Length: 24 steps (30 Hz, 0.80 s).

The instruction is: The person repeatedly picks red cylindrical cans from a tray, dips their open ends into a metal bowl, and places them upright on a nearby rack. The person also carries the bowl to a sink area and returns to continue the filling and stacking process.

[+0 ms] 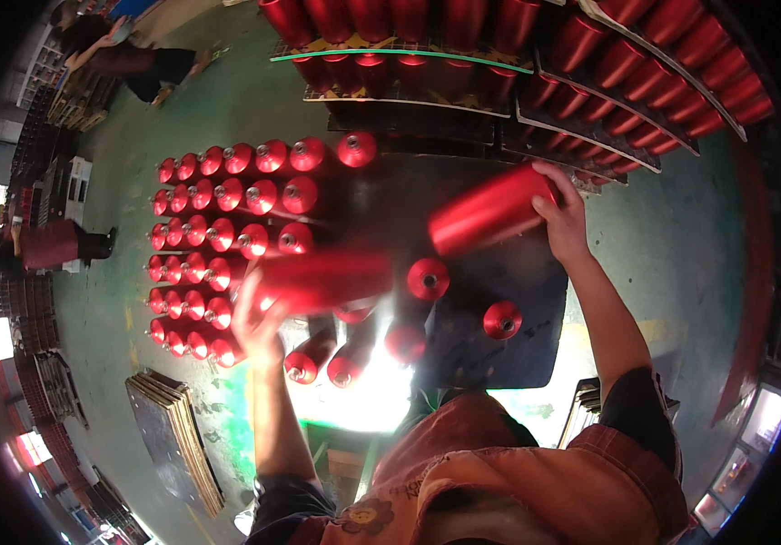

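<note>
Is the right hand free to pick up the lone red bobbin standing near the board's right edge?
Probably not yet: the right hand already grips a red bobbin. The lone bobbin stands unobstructed below it.

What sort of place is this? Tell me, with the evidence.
Probably a yarn or textile factory floor: rows of red yarn spools standing on a dark pallet, stacked layers of more spools behind, and both hands holding spools.

Two red yarn bobbins are held sideways, one in the left hand (pixel 259 322) and one in the right hand (pixel 561 213). About thirty-five more stand on the dark board (pixel 509 350). One stack of flat boards (pixel 173 436) lies on the floor. Two other people are nearby.
</note>
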Motion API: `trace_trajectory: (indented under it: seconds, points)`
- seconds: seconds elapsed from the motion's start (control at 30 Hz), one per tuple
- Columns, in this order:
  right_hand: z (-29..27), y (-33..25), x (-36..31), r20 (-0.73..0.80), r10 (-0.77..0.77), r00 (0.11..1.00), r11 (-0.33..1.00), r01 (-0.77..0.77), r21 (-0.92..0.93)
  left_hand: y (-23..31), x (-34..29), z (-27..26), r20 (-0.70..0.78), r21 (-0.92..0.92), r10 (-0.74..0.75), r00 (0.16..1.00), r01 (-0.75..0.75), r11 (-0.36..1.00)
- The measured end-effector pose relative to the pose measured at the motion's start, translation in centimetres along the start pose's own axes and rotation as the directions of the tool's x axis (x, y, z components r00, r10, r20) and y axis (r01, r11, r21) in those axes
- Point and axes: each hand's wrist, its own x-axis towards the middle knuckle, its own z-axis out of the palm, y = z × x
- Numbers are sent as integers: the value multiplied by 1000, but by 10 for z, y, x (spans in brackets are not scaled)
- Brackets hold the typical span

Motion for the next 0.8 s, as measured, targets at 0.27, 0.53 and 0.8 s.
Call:
trace_trajectory:
  seconds: [0.27,0.53,0.8]
  points:
    - [170,-9,-189,845,127,519,283,-835,471,-50,-245,-150,-145,-248,-254,956,214,945]
    - [301,53,-388,866,488,-106,-126,-991,-50,-160,-420,-207,-93,-853,-677,730,292,433]
    - [332,26,-452,902,429,-60,128,-984,-126,-211,-451,-187,103,-915,-666,739,332,228]
